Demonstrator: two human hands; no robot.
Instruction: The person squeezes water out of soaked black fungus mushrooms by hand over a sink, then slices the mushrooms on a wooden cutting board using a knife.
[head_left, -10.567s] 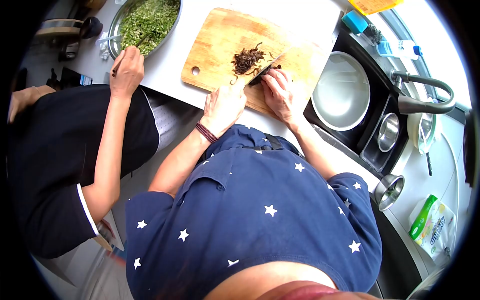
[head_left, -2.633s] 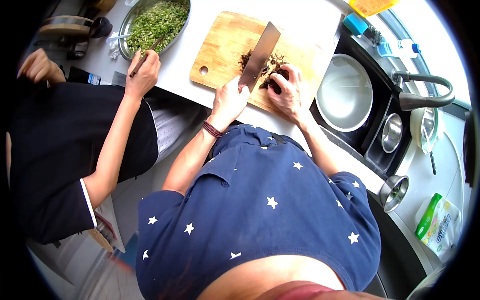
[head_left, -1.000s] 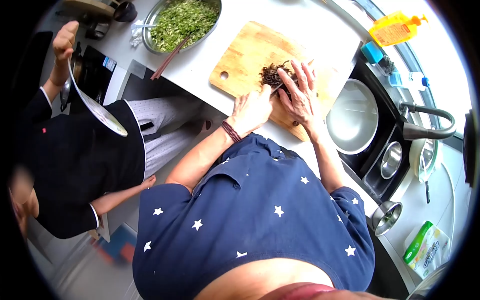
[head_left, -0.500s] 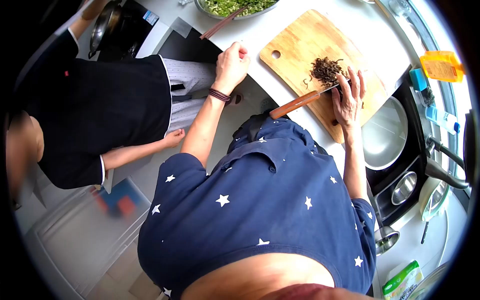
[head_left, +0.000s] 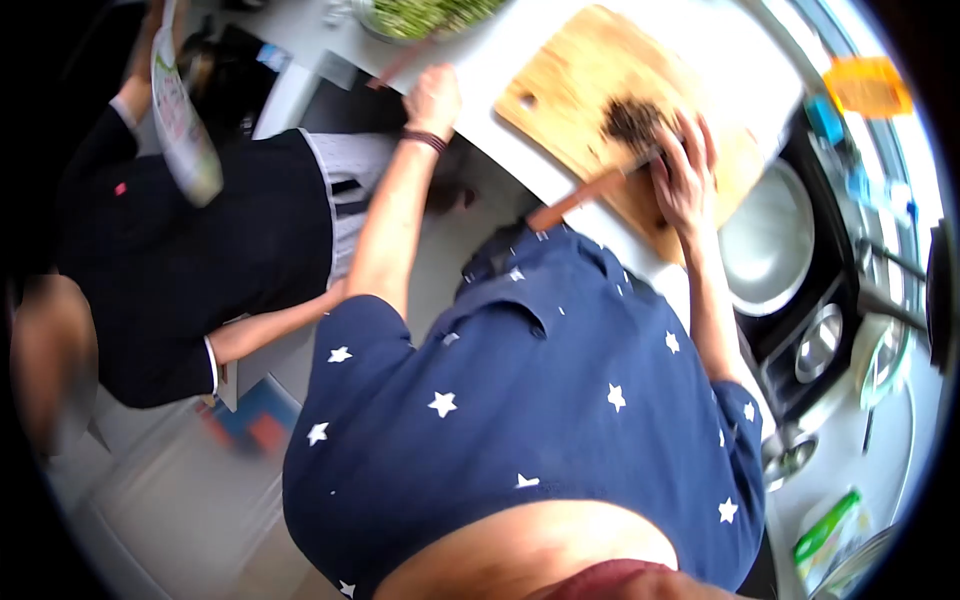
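My left hand [head_left: 433,100] is closed at the counter edge, beside a pair of chopsticks [head_left: 403,62] and a bowl of chopped greens [head_left: 368,22]. Whether anything is in its fingers is hidden. Over the wooden cutting board [head_left: 560,65], my right hand [head_left: 687,180] has its fingers spread, resting at the blade of a knife. The knife's brown handle [head_left: 578,200] points toward my body past the board's near edge. A heap of dark chopped shreds [head_left: 630,122] lies just beyond the blade.
To the right, a wide pan [head_left: 765,240] sits on the stove. An orange bottle [head_left: 868,88] and a blue sponge [head_left: 824,120] are by the window. On the left stands another person in a black shirt [head_left: 230,250], with a long patterned packet [head_left: 185,135] near their raised arm.
The view has shifted and blurred a little. My left hand has moved slightly closer to the chopsticks. A patterned packet now shows by the other person. My right hand stays at the knife.
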